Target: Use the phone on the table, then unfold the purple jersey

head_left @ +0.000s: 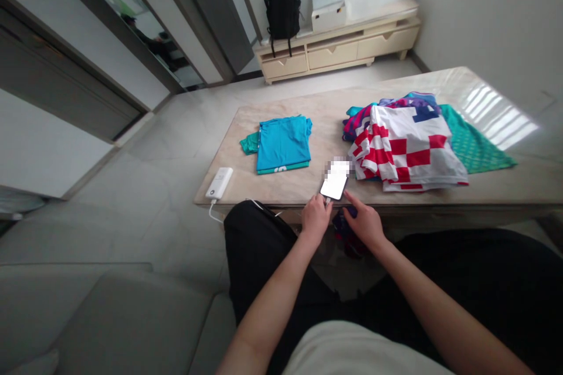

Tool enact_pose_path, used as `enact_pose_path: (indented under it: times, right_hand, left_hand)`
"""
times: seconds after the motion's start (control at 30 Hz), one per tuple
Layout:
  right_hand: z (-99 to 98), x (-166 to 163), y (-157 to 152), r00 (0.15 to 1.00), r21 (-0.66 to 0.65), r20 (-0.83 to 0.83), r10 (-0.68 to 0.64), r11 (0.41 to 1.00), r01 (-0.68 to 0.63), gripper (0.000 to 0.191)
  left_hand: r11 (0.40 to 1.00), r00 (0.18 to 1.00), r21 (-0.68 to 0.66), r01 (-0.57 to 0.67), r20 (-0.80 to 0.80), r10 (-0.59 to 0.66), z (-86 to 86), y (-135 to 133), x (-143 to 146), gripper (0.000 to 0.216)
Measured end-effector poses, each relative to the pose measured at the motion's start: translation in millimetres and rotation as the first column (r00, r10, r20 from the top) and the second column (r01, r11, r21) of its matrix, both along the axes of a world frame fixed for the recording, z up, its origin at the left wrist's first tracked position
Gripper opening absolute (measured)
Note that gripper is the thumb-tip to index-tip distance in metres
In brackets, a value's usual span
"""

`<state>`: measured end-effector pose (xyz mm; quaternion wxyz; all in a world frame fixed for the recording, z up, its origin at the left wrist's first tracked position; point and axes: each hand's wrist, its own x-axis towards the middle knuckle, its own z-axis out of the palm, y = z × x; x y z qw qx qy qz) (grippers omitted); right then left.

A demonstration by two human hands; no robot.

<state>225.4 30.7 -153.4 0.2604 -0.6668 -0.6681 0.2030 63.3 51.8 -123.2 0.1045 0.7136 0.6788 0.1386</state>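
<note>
A smartphone [335, 183] with a bright white screen is at the front edge of the table, its top partly blurred out. My left hand [315, 218] grips its lower left end, where a white cable plug goes in. Beside the phone's lower right corner, my right hand [366, 222] holds nothing; its index finger stretches toward the screen edge, apart from the thumb. Dark purple-red fabric [347, 240] shows beneath that hand, below the tabletop. To the right lies a heap of clothes with a red-and-white checked shirt [409, 149] on top.
A folded blue shirt [284, 143] rests left on the marble-look table [329, 106]. The white power bank [219, 183] sits at the left corner, its cable dangling over the edge. Teal patterned fabric [475, 143] sticks out at right. Behind stands a cabinet [334, 55] with a black backpack [284, 6].
</note>
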Motion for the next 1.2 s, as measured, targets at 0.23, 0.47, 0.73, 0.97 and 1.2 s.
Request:
enact_pose_path:
  times: [0.23, 0.47, 0.73, 0.97, 1.2]
  right_hand:
    - [1.4, 0, 2, 0.997, 0.007, -0.071, -0.004, 1.000, 0.004, 0.051]
    - [3.1, -2, -1, 0.997, -0.007, -0.064, -0.035, 0.999, 0.035, 0.049]
    - [3.2, -14, -9, 0.998, -0.033, 0.011, -0.060, 0.998, 0.061, 0.055]
    - [2.6, -15, -11, 0.998, -0.032, 0.029, -0.062, 0.997, 0.063, 0.055]
    - [-1.6, -7, -5, 0.997, 0.004, -0.024, -0.067, 0.998, 0.067, 0.052]
  left_hand:
    - [0.999, 0.996, 0.014, 0.044, -0.081, -0.043, -0.2, 6, 1, 0.015]
    - [0.990, 0.989, 0.059, 0.124, -0.087, -0.119, -18.8, 7, 0, 0.014]
    - [0.980, 0.992, 0.156, 0.125, -0.053, -0.118, -45.1, 7, -3, 0.013]
    - [0.975, 0.993, 0.185, 0.121, -0.015, -0.120, -51.9, 6, -6, 0.013]
    - [0.976, 0.993, 0.200, 0.087, 0.065, -0.102, -37.5, -7, -7, 0.020]
